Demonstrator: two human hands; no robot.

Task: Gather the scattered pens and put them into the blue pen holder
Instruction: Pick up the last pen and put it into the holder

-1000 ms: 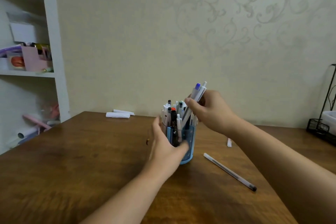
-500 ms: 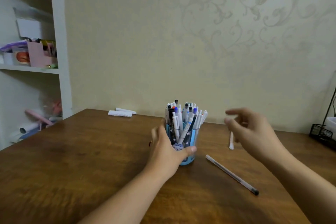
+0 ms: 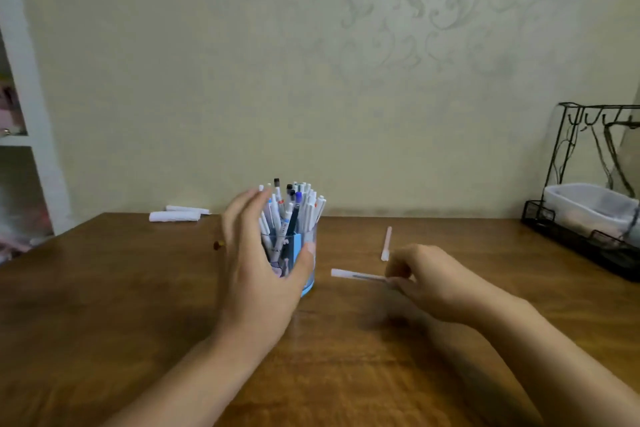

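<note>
The blue pen holder [image 3: 309, 279] stands mid-table, packed with several white and dark pens [image 3: 294, 208]. My left hand [image 3: 258, 260] cups its near-left side, fingers spread against it and thumb on its front. To its right my right hand [image 3: 433, 279] pinches a clear white-capped pen [image 3: 356, 276], held level just above the wood, cap end pointing toward the holder. One short white pen [image 3: 386, 243] lies loose on the table behind my right hand.
Two white rolled items [image 3: 175, 216] lie at the table's back left. A small brown object [image 3: 217, 245] sits left of the holder. A black wire rack [image 3: 588, 204] with a white tub occupies the right edge. A white shelf [image 3: 24, 87] stands at left.
My right hand dropped pens into the holder, swung right and down, and took hold of the long pen that lay on the table. My left hand stayed around the holder.
</note>
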